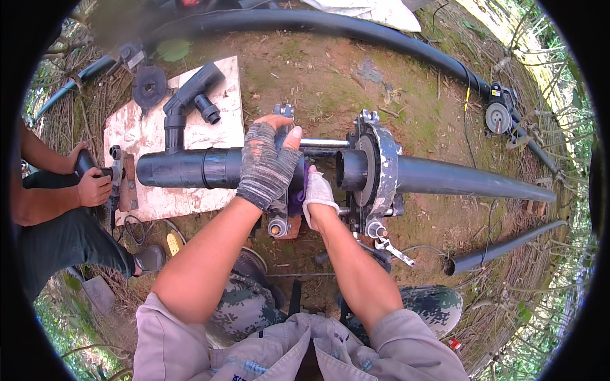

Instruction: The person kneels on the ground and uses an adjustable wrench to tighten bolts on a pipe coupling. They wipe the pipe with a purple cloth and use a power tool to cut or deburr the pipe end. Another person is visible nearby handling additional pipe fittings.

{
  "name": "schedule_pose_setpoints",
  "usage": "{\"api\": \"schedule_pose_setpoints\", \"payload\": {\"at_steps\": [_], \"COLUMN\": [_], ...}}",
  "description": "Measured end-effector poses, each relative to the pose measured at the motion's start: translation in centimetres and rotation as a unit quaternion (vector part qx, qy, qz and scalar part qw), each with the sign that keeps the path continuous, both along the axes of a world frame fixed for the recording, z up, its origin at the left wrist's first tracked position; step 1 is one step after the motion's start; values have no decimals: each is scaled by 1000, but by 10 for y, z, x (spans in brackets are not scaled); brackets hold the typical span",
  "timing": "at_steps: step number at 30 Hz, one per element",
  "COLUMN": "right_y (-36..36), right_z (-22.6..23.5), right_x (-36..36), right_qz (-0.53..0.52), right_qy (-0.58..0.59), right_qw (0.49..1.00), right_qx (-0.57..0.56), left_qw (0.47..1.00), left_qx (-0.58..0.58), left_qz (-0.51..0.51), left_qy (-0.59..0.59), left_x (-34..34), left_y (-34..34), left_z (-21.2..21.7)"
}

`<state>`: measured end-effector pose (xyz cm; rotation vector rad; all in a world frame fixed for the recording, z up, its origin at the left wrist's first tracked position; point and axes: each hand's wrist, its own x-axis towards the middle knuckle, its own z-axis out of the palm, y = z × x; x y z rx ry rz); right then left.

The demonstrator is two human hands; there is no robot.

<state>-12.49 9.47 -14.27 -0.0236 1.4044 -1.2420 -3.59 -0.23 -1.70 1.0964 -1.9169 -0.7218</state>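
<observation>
My left hand (267, 159), in a grey striped fingerless glove, is closed over the left clamp (277, 216) of a pipe-joining frame, where a thick black pipe fitting (181, 168) lies. In a white glove, my right hand (318, 193) presses a purple cloth (297, 202) against that fitting's open end; its fingertips are partly hidden. Across a gap, the ring-shaped right clamp (387, 168) surrounds a long black pipe (464, 179), its open end facing the fitting. Metal guide rods (325, 143) link both clamps. A wrench (395, 251) sits on the right clamp's near bolt.
At left, another person's hands (95, 184) hold a black-handled tool. A branched black fitting (190, 95) rises over a pale board (229, 82). A yellow power strip (175, 242), a loose pipe (502, 249), an angle grinder (499, 114) and a long curved pipe (356, 26) lie around.
</observation>
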Motion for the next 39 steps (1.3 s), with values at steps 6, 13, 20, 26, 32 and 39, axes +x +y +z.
{"api": "schedule_pose_setpoints", "payload": {"at_steps": [6, 13, 20, 26, 32, 39], "right_y": [30, -12, 3, -22, 36, 59], "right_z": [41, 16, 44, -1, 53, 184], "right_x": [16, -16, 7, -13, 14, -30], "right_qz": [-25, 101, -6, 0, 100, -63], "right_qy": [458, 417, 338, 214, 575, 0], "right_qw": [884, 903, 932, 968, 809, 971], "right_qx": [-87, 2, -129, -129, -73, -229], "left_qw": [1000, 999, 1000, 999, 995, 965], "left_qx": [-17, -3, 1, 19, -36, 12], "left_qz": [-17, -27, -16, -35, -28, -254], "left_qy": [1, -29, 8, 6, -84, -65], "left_x": [6, 1, 9, -5, 12, 10], "left_y": [-1, -2, -4, 1, -5, 49], "left_z": [-6, -3, -12, -5, 1, 86]}}
